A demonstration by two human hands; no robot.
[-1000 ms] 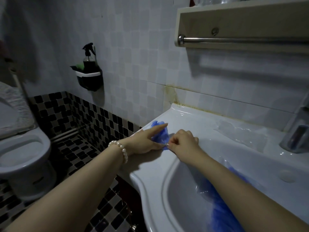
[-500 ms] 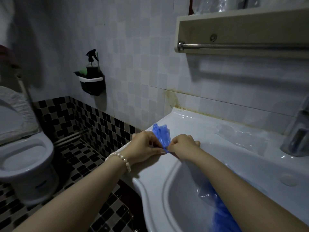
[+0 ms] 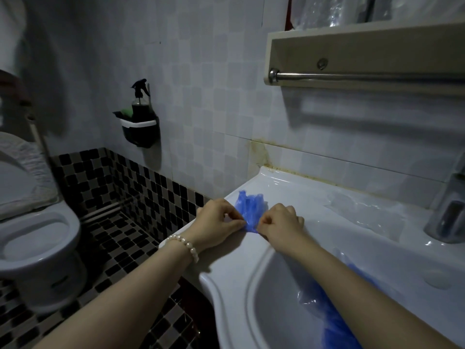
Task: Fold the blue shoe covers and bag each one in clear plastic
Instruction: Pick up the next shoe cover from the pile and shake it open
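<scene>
A crumpled blue shoe cover (image 3: 250, 207) lies on the left corner of the white sink (image 3: 327, 248) top. My left hand (image 3: 218, 222), with a pearl bracelet at the wrist, pinches its near left edge. My right hand (image 3: 281, 222) pinches its near right edge, fingers curled. More blue shoe covers (image 3: 339, 323) in clear plastic lie in the basin, partly hidden under my right forearm. Clear plastic bags (image 3: 362, 210) lie flat on the sink top to the right.
A metal faucet (image 3: 448, 212) stands at the right edge. Above the sink a shelf with a towel bar (image 3: 364, 77) sticks out from the wall. A wall caddy with a spray bottle (image 3: 140, 122) hangs to the left. A toilet (image 3: 32, 222) stands at far left.
My left hand went from a pointed finger pressing on the cover to a pinch on its edge. Both hands now hold the cover, gathered narrower between them.
</scene>
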